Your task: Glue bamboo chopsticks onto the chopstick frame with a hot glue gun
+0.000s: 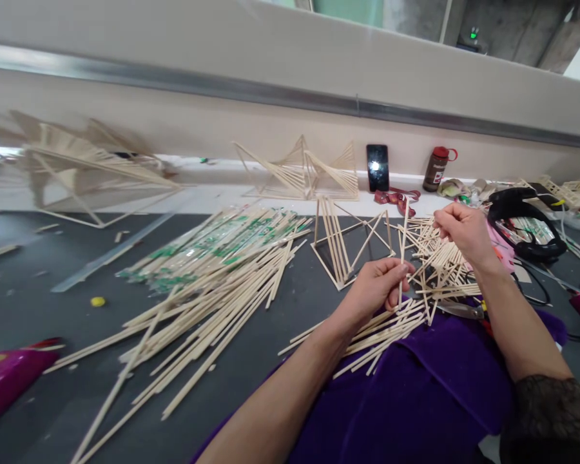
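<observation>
Your left hand [377,285] pinches one upright stick [403,248]; your right hand [464,230] closes on its top. Keep it vertical, clear of the stick frame [341,248].

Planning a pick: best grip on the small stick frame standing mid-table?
Take the stick frame by the top of its near-upright bundle of sticks, coming from above. The base sits flat on the grey table, and the thin diagonal struts look fragile; the bundled side seems sturdier.
</observation>
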A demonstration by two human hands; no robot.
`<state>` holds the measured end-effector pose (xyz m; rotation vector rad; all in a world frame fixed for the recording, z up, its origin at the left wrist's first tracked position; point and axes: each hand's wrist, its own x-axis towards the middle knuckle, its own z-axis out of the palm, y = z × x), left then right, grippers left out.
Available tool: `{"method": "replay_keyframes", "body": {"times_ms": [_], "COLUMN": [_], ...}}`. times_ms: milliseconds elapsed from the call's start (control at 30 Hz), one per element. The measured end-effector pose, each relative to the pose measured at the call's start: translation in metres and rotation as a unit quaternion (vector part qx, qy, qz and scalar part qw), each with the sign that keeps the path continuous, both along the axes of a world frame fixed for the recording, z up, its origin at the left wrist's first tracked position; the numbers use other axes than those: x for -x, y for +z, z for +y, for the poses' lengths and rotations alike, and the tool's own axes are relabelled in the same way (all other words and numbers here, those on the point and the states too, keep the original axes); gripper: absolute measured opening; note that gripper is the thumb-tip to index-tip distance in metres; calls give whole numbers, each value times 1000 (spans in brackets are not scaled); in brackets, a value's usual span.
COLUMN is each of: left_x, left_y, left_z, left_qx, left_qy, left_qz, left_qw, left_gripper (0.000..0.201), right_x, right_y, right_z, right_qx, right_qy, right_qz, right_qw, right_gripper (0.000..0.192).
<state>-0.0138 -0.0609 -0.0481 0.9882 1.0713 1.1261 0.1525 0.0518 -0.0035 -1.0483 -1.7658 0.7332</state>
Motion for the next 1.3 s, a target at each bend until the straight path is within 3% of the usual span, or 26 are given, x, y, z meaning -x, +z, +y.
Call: {"method": "replay_keyframes", "body": {"times_ms": [200, 367, 467, 567, 667, 833, 933, 1033, 1100, 1167, 1233, 1300], "left_x": [-4, -8, -10, -12, -11, -6, -5, -7, -9, -10, -10, -9], "left_y": [-1, -6, -11, -13, -10, -5, -7, -7, -7, -6, -6, -7], "left_z": [0, 0, 0, 0, 0, 1, 1, 1, 0, 0, 0, 0], "left_qx": [26, 28, 25, 23, 28, 21, 16, 19, 27, 31, 30, 27], "left_qy": [-17, -37, -51, -60, -44, 12, 8, -9, -14, -19, -28, -36], "left_qz": [17, 38, 42, 43, 33, 7, 5, 15, 24, 32, 42, 49], "left_qw": [999, 998, 998, 997, 998, 1000, 1000, 1000, 999, 999, 998, 998], "left_gripper": [18, 19, 20, 20, 20, 19, 19, 20, 21, 21, 21, 21], "right_x": [-4, 3, 6, 8, 11, -1, -21, -29, -23, -10, 3, 11], "right_y": [-8, -9, -11, -10, -5, 8, 7, 1, -3, -6, -8, -9], "right_z": [16, 11, 8, 2, -8, -8, 10, 23, 22, 14, 5, 0], "right_qx": [46, 94, 94, 10, -113, -86, -127, -179, -123, 4, 97, 135], "right_qy": [-7, 51, 79, 61, 19, 43, -72, -136, -76, 22, 80, 99], "right_qz": [76, 109, 75, -24, -126, -109, -122, -168, -141, -76, -18, 25], "right_qw": [996, 988, 990, 998, 985, 989, 982, 960, 979, 997, 992, 986], "right_gripper": [7, 19, 25, 26, 25, 19, 9, 25, 26, 23, 23, 21]}}
